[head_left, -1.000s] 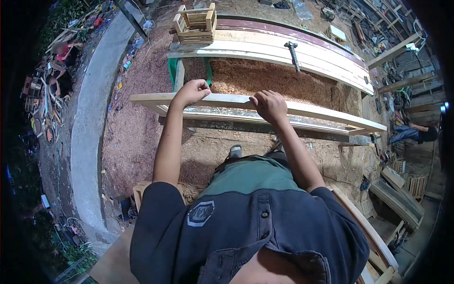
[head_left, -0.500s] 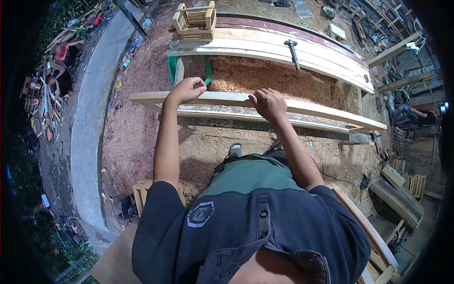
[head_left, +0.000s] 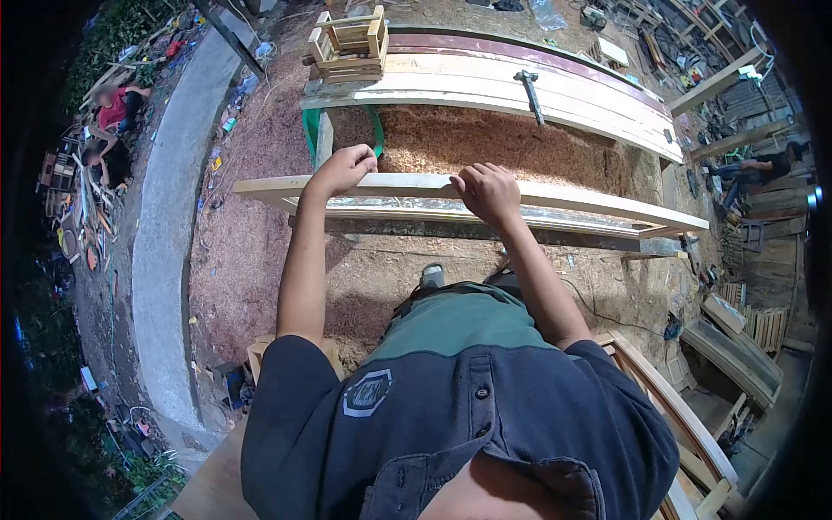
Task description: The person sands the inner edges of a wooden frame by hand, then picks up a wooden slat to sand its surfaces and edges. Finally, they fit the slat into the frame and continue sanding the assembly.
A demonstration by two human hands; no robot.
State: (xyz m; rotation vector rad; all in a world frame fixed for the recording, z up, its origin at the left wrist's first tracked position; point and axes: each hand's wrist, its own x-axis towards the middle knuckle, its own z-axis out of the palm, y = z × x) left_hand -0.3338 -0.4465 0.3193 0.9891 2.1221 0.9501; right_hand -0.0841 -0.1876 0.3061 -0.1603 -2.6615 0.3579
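Note:
A long pale wooden frame (head_left: 589, 198) stands on edge across the front of a bench, its upper rail running left to right before me. My left hand (head_left: 345, 171) lies over the rail's left part, fingers curled at its far edge. Farther right, my right hand (head_left: 487, 192) is bent over the same rail with its thumb toward the left. Both hands look closed on the frame, though the undersides of the fingers are hidden.
Beyond the frame is a plank-topped bench (head_left: 433, 65) carrying a small slatted wooden crate (head_left: 349, 52) and a hammer (head_left: 530, 95). Wood shavings (head_left: 503, 143) cover the ground between. Another wooden frame (head_left: 667, 390) leans near my right side. People sit at far left; another person is at far right.
My view has shifted slightly, and the right hand sits a touch farther left. Both hands stay at the frame's rail. The people at the far left and far right have changed posture.

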